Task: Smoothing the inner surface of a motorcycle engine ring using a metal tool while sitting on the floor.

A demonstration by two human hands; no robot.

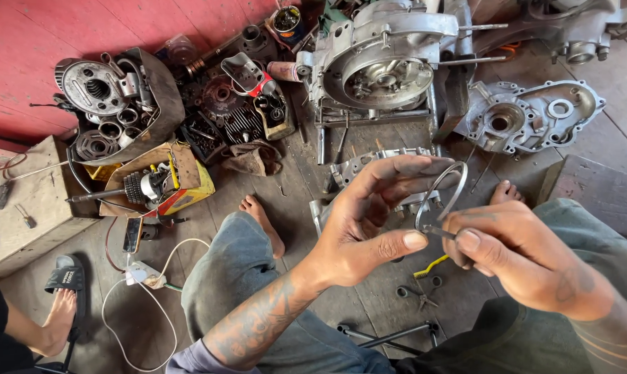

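I hold a thin metal ring (457,181) up in front of me over my knees. My left hand (369,221) has its fingertips on the ring's upper edge and its thumb stretched toward the lower end. My right hand (514,260) pinches the ring's lower end between thumb and forefinger, together with what looks like a small metal tool (438,232). Below the hands, on the wooden floor, lies an engine case part (358,166), partly hidden by my left hand.
A large engine crankcase (376,66) stands ahead, an engine cover (528,118) to its right. Boxes of gears and parts (119,104) sit at the left, a phone and white cable (137,242) near my left knee. Another person's foot in a sandal (60,305) is at bottom left.
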